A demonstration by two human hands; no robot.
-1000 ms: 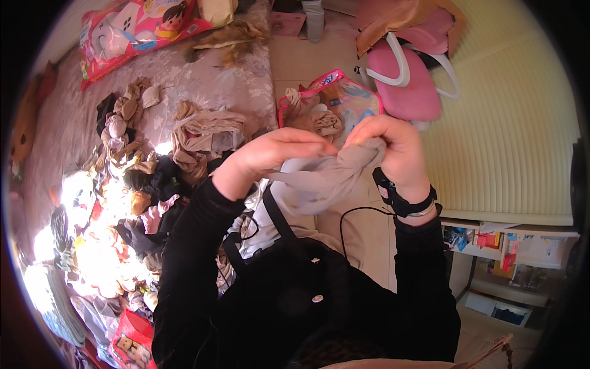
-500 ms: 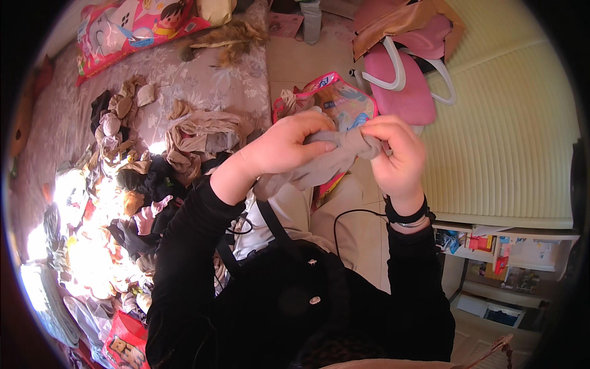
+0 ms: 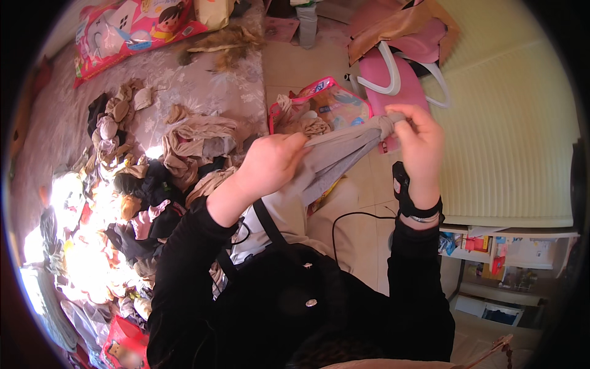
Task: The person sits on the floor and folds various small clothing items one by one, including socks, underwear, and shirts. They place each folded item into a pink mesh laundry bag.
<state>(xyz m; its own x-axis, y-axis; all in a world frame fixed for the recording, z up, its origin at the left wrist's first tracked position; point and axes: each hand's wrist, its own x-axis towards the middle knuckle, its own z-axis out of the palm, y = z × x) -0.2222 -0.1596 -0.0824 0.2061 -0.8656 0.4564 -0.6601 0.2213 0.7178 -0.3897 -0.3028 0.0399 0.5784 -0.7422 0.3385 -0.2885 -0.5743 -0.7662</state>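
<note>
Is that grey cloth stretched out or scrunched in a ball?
Stretched out: the grey cloth spans from the left grip to the right grip, with a bunched lump beside the right.

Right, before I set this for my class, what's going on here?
A person is holding a greyish piece of cloth stretched between both hands: the left hand grips one side, the right hand its bunched end. To the left, a mixed heap of crumpled fabric lies on a flowered cover. Beyond the hands is a pink-edged bag.
</note>
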